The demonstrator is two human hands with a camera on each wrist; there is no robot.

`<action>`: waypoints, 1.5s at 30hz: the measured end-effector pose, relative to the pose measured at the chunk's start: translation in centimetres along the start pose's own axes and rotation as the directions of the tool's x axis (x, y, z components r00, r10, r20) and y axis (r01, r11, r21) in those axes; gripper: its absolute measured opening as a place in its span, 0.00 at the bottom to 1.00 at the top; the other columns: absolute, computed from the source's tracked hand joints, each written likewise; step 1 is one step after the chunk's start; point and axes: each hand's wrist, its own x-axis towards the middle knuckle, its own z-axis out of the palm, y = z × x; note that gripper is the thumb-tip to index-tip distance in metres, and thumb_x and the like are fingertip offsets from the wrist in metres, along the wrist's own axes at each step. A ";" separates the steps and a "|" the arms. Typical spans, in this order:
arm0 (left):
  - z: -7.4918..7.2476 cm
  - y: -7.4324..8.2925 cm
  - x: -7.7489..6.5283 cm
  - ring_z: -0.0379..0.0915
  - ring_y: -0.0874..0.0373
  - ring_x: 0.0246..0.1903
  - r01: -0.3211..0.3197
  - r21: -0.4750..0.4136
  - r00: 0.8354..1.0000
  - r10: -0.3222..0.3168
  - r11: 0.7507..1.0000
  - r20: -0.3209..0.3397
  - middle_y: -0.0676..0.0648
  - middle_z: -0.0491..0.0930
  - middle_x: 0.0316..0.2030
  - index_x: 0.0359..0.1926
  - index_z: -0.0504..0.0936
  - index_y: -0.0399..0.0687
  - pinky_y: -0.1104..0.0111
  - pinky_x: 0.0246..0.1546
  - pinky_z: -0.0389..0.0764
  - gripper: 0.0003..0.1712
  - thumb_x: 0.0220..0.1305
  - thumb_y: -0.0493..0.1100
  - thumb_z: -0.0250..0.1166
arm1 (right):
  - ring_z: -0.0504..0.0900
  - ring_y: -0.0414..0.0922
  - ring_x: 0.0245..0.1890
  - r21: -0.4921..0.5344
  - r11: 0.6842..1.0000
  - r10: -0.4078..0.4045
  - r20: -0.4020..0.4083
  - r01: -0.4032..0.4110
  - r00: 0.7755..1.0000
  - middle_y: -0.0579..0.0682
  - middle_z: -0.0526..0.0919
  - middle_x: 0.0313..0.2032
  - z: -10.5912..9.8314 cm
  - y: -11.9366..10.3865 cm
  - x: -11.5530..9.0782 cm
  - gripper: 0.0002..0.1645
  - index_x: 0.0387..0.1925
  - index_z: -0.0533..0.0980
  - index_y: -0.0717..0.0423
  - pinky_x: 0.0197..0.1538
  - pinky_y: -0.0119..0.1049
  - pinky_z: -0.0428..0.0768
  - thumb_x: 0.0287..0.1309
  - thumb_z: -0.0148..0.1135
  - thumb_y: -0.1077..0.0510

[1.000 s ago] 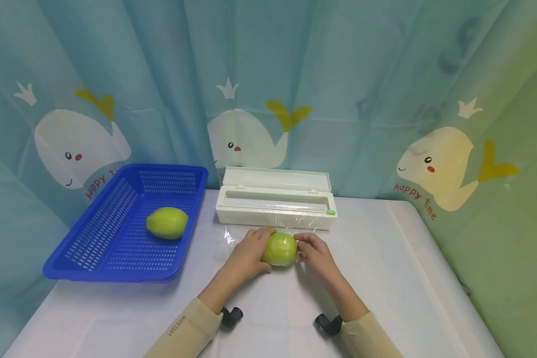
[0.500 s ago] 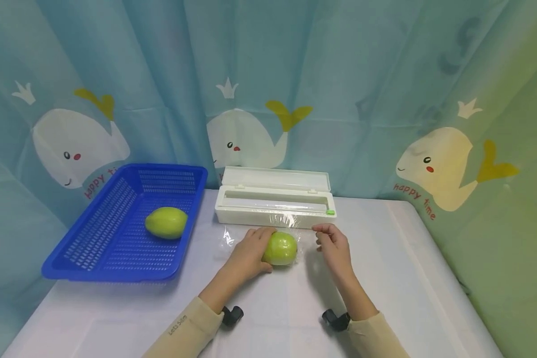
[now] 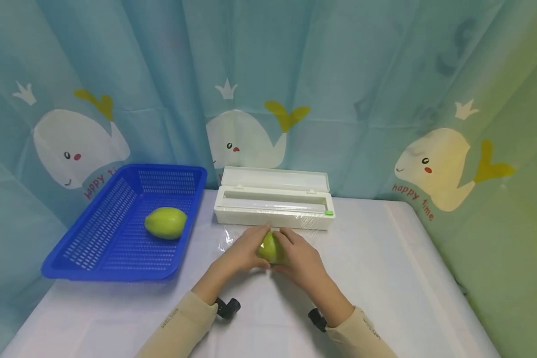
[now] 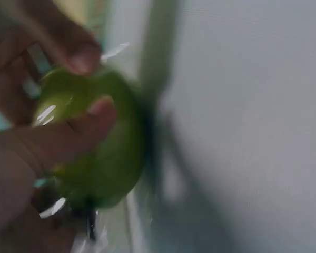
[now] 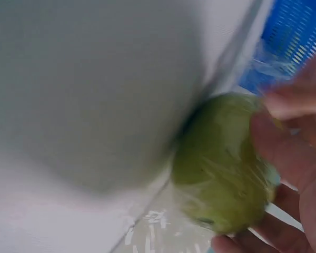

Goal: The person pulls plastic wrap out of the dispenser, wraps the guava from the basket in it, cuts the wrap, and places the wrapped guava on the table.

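Observation:
A smooth green oval fruit [image 3: 270, 248], partly covered in clear cling film [image 3: 226, 240], is between my two hands on the table. My left hand [image 3: 247, 248] grips it from the left, and my right hand [image 3: 303, 259] grips it from the right. In the left wrist view, a thumb lies across the fruit [image 4: 118, 150], with the other hand's fingers behind. Shiny wrinkled film clings to the fruit [image 5: 216, 163] in the right wrist view, and more film [image 5: 158, 229] spreads below it. The hands hide the fruit's sides.
Just behind the hands stands a white cling film box [image 3: 273, 220], lid up, roll inside and a green slider [image 3: 328, 213] at its right. A blue basket [image 3: 116, 275] on the left holds another green fruit [image 3: 166, 223]. A whale-print curtain [image 3: 349, 74] hangs behind the white table [image 3: 385, 278].
My right hand first moved off the fruit to the right, then came back left and now grips it. The fruit has shifted slightly left and turned. My left hand has stayed on it.

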 end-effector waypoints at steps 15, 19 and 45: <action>1.6 -0.2 -5.8 0.77 0.55 0.44 0.248 -0.904 0.854 -0.519 0.347 0.035 0.31 0.72 0.60 0.68 0.64 0.33 0.68 0.47 0.82 0.28 0.69 0.32 0.57 | 0.80 0.50 0.57 0.004 1.000 0.014 -0.046 -0.014 0.999 0.49 0.77 0.60 0.7 1.1 0.3 0.49 0.61 0.74 0.51 0.58 0.46 0.80 0.32 0.86 0.58; 1.9 -0.8 -4.8 0.76 0.57 0.45 0.241 -0.928 0.841 -0.539 0.284 0.054 0.31 0.68 0.63 0.70 0.61 0.32 0.69 0.49 0.80 0.30 0.69 0.33 0.55 | 0.80 0.51 0.57 0.013 1.000 0.013 -0.039 -0.013 0.999 0.49 0.78 0.60 0.7 1.1 0.3 0.48 0.60 0.74 0.51 0.57 0.47 0.81 0.32 0.86 0.59; 2.2 -4.5 1.0 0.77 0.56 0.26 0.355 -0.738 0.890 -0.449 0.574 0.079 0.43 0.77 0.32 0.47 0.75 0.35 0.67 0.23 0.84 0.20 0.79 0.49 0.48 | 0.79 0.50 0.58 -0.002 1.000 -0.010 -0.037 0.010 0.999 0.47 0.78 0.60 0.5 1.1 0.4 0.48 0.60 0.74 0.49 0.57 0.47 0.81 0.31 0.86 0.60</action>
